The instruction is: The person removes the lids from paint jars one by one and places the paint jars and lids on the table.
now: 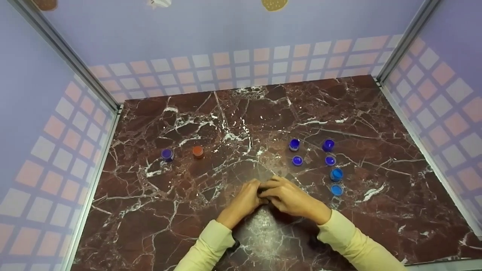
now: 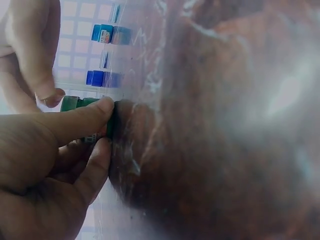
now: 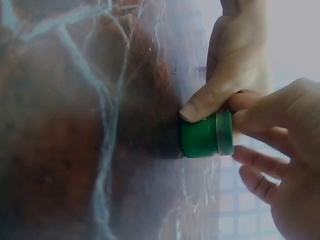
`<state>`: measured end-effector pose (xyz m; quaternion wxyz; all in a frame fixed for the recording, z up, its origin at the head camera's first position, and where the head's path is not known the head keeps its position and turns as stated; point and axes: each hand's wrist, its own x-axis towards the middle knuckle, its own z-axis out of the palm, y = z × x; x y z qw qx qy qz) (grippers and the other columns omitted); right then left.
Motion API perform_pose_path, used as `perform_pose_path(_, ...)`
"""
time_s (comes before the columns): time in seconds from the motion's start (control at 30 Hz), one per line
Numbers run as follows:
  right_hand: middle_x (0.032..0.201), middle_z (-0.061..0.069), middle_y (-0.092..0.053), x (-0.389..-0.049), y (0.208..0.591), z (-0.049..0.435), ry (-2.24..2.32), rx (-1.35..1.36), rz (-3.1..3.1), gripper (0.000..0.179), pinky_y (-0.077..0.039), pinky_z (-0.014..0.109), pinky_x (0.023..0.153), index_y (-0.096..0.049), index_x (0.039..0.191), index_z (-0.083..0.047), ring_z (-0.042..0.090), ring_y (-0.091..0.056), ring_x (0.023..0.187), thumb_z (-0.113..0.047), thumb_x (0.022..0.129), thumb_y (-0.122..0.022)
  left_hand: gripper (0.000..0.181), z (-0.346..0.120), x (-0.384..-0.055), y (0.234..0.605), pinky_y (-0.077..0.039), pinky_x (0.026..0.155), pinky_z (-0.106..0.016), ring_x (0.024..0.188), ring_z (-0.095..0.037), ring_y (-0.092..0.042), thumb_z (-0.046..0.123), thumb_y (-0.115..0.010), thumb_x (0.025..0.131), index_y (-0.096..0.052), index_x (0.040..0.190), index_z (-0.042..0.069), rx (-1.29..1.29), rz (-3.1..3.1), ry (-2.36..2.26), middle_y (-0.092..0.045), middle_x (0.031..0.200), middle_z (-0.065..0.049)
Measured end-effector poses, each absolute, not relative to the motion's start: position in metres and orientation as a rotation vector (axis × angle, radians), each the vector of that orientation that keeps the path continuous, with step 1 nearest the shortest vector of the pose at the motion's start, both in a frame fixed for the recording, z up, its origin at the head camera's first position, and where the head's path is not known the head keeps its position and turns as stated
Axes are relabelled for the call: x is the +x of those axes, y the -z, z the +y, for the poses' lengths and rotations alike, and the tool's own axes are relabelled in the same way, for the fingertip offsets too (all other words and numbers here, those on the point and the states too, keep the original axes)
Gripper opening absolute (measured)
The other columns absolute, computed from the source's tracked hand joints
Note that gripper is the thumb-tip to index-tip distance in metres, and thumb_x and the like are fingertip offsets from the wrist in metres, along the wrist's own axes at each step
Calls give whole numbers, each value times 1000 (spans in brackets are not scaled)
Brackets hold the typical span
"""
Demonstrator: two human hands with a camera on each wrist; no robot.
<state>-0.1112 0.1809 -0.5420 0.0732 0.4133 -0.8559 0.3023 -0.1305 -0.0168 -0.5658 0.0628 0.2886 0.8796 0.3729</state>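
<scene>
A small green paint jar (image 3: pixel 199 139) stands on the table between the two hands; in the head view the fingers hide it. My left hand (image 1: pixel 246 197) grips the jar's body low down, with the thumb on one side and a finger opposite, as the left wrist view shows. From the other side, my right hand (image 1: pixel 286 196) has its curled fingers around the jar's lid (image 3: pixel 225 132), fingertips right at the lid's edge. The lid sits on top of the jar. Part of a printed label (image 2: pixel 90 138) shows between the left fingers.
To the right stand two dark blue jars (image 1: pixel 294 145) (image 1: pixel 328 145) and a light blue jar (image 1: pixel 336 174), with matching round blue lids (image 1: pixel 297 160) (image 1: pixel 330 161) (image 1: pixel 336 191) nearby. A purple jar (image 1: pixel 167 154) and an orange jar (image 1: pixel 198 152) are at left. Panels (image 1: pixel 241 37) surround the marbled table (image 1: pixel 150 226).
</scene>
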Motion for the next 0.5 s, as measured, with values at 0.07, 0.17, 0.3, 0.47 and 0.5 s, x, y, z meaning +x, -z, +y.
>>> perform_pose_path(0.07, 118, 11, -72, -110, 542, 180, -995, 1098, -2592, 25, -54, 40, 95, -78, 108, -3, 26, -65, 107, 7, 86, -70, 35, -17, -130, 567, -56, 82, -38, 92, -28, -68, 8, -88, 78, -67, 105, -2, 896, 2666, -1137, -67, 98, -13)
perform_pose_path(0.17, 103, 12, -71, -109, 540, 178, -1087, 790, -2614, 19, -59, 36, 80, -76, 104, 2, 24, -69, 91, 8, 87, -69, 35, -17, -130, 568, -55, 83, -38, 91, -27, -66, 6, -88, 77, -67, 104, -3, 908, 2668, -1156, -67, 98, -12)
perform_pose_path(0.3, 92, 13, -69, -109, 537, 169, -1038, 462, -2655, 10, -59, 38, 66, -72, 98, 5, 26, -68, 75, 2, 88, -74, 35, -16, -130, 567, -54, 86, -39, 93, -27, -65, 4, -88, 77, -68, 104, -3, 893, 2663, -1169, -67, 100, -12)
perform_pose_path(0.47, 91, 19, -67, -101, 533, 155, -770, 360, -2757, 27, -59, 43, 59, -66, 94, 7, 36, -69, 70, -16, 91, -80, 31, -16, -128, 566, -55, 80, -37, 87, -25, -64, 6, -88, 78, -66, 99, -1, 881, 2681, -1149, -66, 95, -11)
perform_pose_path(0.5, 90, 20, -66, -99, 533, 151, -711, 358, -2775, 30, -59, 43, 57, -64, 93, 7, 37, -69, 68, -20, 91, -80, 31, -16, -128, 566, -55, 80, -37, 87, -25, -65, 8, -88, 78, -66, 99, -1, 884, 2687, -1143, -66, 95, -11)
